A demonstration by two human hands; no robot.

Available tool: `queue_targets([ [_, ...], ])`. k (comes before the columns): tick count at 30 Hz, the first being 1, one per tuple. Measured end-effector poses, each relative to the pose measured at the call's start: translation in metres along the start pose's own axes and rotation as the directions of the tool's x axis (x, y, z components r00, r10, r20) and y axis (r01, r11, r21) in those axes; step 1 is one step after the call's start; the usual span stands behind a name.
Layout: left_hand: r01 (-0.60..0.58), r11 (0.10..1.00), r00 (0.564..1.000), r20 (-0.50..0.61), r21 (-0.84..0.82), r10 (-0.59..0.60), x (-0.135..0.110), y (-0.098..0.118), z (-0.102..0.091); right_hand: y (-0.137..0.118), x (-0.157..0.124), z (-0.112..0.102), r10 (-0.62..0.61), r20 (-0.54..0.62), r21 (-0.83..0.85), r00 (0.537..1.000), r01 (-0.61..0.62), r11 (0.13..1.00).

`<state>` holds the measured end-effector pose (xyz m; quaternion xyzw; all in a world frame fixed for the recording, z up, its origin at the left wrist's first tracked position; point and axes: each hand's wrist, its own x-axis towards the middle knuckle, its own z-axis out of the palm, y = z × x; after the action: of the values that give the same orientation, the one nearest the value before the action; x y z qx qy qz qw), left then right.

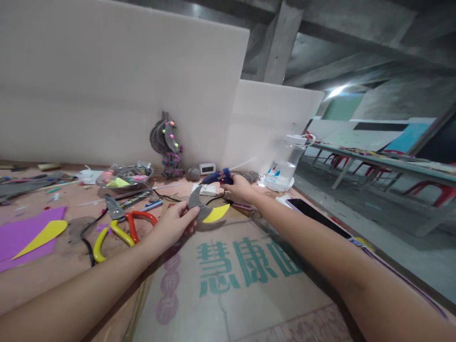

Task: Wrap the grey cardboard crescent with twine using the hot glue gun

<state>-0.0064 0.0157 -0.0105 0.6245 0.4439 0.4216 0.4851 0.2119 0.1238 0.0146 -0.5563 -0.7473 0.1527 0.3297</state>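
Between the thumb and fingers of my left hand (180, 219) is a grey crescent (200, 202), its surface ribbed as if wound with yarn. A yellow piece (216, 213) covers its lower right part. My right hand (240, 188) is closed around a blue glue gun (217, 177), which has a small red light and a whitish glue stick coming out of its back end. The gun's nozzle points left, close to the crescent's upper tip; whether they touch I cannot tell. Below both hands lies a cardboard sheet (185, 294) with green printed characters.
Pliers (133, 223) with red and yellow handles lie left of my left hand, near purple foam (28, 232). Behind them is a bowl of scraps (124, 178). A grey ornament with colored beads (167, 142) stands by the wall. A clear jug (283, 164) and a phone (317, 216) are at right.
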Motion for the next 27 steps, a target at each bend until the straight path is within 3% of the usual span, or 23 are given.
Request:
queue_targets([
  [5,0.003,1.000,1.000,-0.027,-0.012,-0.004,-0.001,0.001,0.000,-0.007,-0.022,-0.028,0.052,-0.023,0.069,0.998,-0.050,0.996],
  [10,0.032,0.998,0.998,-0.045,-0.052,-0.035,-0.001,0.000,0.000,-0.031,-0.072,-0.042,0.014,-0.058,0.183,0.998,-0.003,0.983],
  [12,0.043,0.995,0.998,-0.045,-0.094,-0.047,-0.001,0.001,-0.001,-0.038,-0.093,-0.040,-0.007,-0.061,0.233,0.998,0.022,0.972],
  [16,0.047,0.988,0.999,-0.015,-0.146,-0.050,-0.002,0.003,-0.002,-0.037,-0.119,-0.031,0.054,-0.039,0.184,0.998,-0.046,0.982],
  [27,0.015,0.993,0.999,-0.031,-0.120,-0.019,-0.001,-0.001,-0.003,-0.038,-0.129,-0.022,-0.090,0.184,0.296,0.979,0.032,0.955],
])
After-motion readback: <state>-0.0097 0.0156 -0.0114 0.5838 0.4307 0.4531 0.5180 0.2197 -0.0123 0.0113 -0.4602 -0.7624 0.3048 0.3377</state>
